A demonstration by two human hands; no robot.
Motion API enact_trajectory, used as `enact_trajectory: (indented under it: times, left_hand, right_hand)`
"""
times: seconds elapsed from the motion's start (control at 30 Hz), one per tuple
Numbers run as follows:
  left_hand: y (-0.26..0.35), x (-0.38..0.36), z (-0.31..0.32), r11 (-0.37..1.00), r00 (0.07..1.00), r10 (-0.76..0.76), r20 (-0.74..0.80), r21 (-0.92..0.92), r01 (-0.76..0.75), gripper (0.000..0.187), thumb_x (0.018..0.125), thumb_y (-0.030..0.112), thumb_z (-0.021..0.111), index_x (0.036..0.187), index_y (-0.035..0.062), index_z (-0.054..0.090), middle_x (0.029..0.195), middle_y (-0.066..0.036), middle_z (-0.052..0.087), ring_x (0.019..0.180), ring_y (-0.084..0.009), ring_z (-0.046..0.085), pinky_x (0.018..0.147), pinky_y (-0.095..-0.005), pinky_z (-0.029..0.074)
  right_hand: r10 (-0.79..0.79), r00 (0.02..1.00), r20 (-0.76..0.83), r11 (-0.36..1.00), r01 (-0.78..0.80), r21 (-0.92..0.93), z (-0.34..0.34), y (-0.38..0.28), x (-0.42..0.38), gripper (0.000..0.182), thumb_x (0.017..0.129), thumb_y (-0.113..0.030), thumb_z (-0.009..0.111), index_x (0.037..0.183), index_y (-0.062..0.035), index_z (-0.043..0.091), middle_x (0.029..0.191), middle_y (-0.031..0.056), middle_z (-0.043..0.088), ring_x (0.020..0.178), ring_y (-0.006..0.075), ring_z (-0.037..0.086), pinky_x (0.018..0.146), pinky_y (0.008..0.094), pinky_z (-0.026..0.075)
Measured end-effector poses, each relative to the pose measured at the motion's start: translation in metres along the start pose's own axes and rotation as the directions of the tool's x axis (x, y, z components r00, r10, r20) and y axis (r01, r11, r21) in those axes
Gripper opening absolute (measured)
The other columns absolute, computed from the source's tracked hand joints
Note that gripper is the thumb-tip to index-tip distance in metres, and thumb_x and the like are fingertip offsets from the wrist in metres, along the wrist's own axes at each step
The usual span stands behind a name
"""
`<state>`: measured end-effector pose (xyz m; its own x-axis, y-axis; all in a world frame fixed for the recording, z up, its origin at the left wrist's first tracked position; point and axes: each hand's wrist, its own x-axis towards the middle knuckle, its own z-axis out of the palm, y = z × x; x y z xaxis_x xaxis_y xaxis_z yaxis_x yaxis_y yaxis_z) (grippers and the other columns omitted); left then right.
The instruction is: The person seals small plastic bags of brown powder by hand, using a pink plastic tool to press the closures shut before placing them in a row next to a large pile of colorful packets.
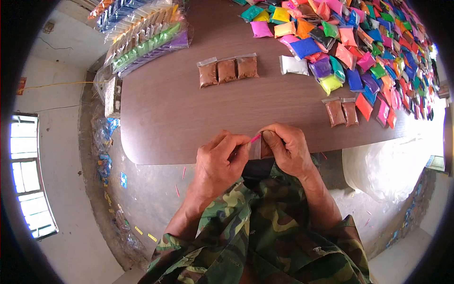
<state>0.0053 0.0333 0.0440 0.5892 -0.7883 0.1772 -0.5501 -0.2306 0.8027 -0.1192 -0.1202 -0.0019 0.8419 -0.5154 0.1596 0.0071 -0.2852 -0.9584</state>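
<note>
At the table's front edge, both hands are closed around a small clear zip bag [255,149] with brown contents at its right side. A narrow pink strip [256,138] runs slantwise along the bag's top, between my fingertips. My left hand [224,154] pinches at the strip's left end and the bag's upper left. With thumb and bent forefinger, my right hand [287,147] grips the bag's upper right, covering part of it. Three brown-filled zip bags [227,71] lie side by side farther back, and two more brown-filled bags [341,112] lie to the right.
A big heap of colourful filled packets [350,47] covers the brown table's [189,111] right rear. Stacked clear bags of coloured packets [146,40] stand at the back left. A white translucent sack [378,170] is beside the table at right. Pink strips [184,172] litter the floor.
</note>
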Motion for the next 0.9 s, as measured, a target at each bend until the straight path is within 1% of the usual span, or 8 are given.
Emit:
enact_trajectory:
  times: [0.1,0.2,0.27,0.37,0.47,0.67,0.77,0.9]
  left_hand:
    - [0.003,0.000,-0.001,1.000,1.000,0.005,-0.003,0.018,-0.005,0.008,0.090,-0.001,0.076,0.097,-0.0002,0.074,0.080,-0.009,0.068,0.064,-0.0137,0.062,0.057,-0.0297,0.049]
    - [0.002,-0.001,-0.001,1.000,1.000,0.005,-0.006,0.008,-0.005,0.007,0.090,-0.001,0.075,0.097,0.0000,0.074,0.080,-0.009,0.067,0.063,-0.0140,0.062,0.057,-0.0300,0.049]
    - [0.001,-0.001,-0.002,1.000,1.000,0.002,-0.003,0.014,-0.002,0.007,0.090,-0.002,0.075,0.097,0.0001,0.073,0.080,-0.009,0.067,0.063,-0.0141,0.062,0.056,-0.0296,0.048]
    - [0.001,0.000,-0.002,0.997,0.999,0.045,0.004,0.061,-0.045,0.008,0.090,-0.002,0.075,0.098,0.0006,0.074,0.081,-0.009,0.068,0.063,-0.0144,0.063,0.056,-0.0299,0.049]
    - [0.000,0.000,0.001,0.992,0.995,0.099,-0.006,0.080,-0.098,0.009,0.090,-0.001,0.076,0.099,0.0011,0.073,0.083,-0.010,0.068,0.063,-0.0172,0.065,0.056,-0.0319,0.050]
    - [-0.003,-0.001,0.004,0.940,0.961,0.275,-0.026,0.215,-0.264,0.013,0.089,-0.001,0.076,0.101,0.0026,0.073,0.086,-0.010,0.067,0.067,-0.0241,0.068,0.056,-0.0362,0.054]
    - [-0.007,-0.005,0.005,0.902,0.954,0.297,0.034,0.319,-0.292,0.017,0.089,-0.001,0.077,0.105,0.0030,0.072,0.089,-0.009,0.067,0.068,-0.0245,0.068,0.056,-0.0362,0.055]
    - [-0.012,-0.009,0.008,0.837,0.925,0.375,0.057,0.407,-0.365,0.023,0.086,-0.003,0.077,0.108,0.0019,0.070,0.092,-0.008,0.065,0.071,-0.0239,0.069,0.056,-0.0358,0.055]
  right_hand:
    - [-0.033,0.999,-0.013,0.999,0.033,-0.043,0.000,-0.001,0.001,0.010,0.100,-0.007,0.065,0.100,0.0020,0.070,0.085,0.0179,0.070,0.075,0.0347,0.069,0.068,0.0403,0.053]
    - [-0.007,1.000,-0.014,1.000,0.006,-0.021,0.003,0.001,0.000,0.009,0.099,-0.006,0.065,0.100,0.0015,0.070,0.086,0.0182,0.070,0.077,0.0361,0.069,0.069,0.0408,0.053]
    - [-0.024,1.000,-0.018,0.999,0.024,-0.026,0.003,0.000,0.000,0.008,0.099,-0.006,0.065,0.100,0.0013,0.070,0.086,0.0182,0.070,0.076,0.0360,0.069,0.068,0.0411,0.053]
    - [-0.001,1.000,-0.011,1.000,0.001,0.008,0.003,0.003,-0.001,0.008,0.099,-0.005,0.065,0.100,0.0010,0.069,0.085,0.0180,0.069,0.075,0.0358,0.068,0.068,0.0415,0.052]
    - [0.018,1.000,0.007,0.999,-0.018,0.028,0.002,0.003,-0.001,0.007,0.099,-0.005,0.065,0.100,0.0006,0.069,0.085,0.0177,0.069,0.074,0.0353,0.067,0.067,0.0414,0.052]
    - [0.020,1.000,0.020,0.999,-0.021,0.025,0.000,0.002,-0.001,0.008,0.100,-0.005,0.065,0.102,0.0007,0.069,0.084,0.0173,0.068,0.073,0.0333,0.067,0.067,0.0397,0.051]
    - [0.045,0.998,0.044,0.998,-0.047,0.046,-0.002,0.001,-0.001,0.009,0.100,-0.007,0.064,0.102,0.0010,0.070,0.083,0.0175,0.068,0.073,0.0323,0.067,0.067,0.0390,0.052]
    - [0.084,0.994,0.072,0.993,-0.090,0.081,-0.003,0.000,0.000,0.012,0.102,-0.009,0.064,0.101,0.0011,0.070,0.081,0.0176,0.067,0.070,0.0308,0.067,0.066,0.0387,0.052]
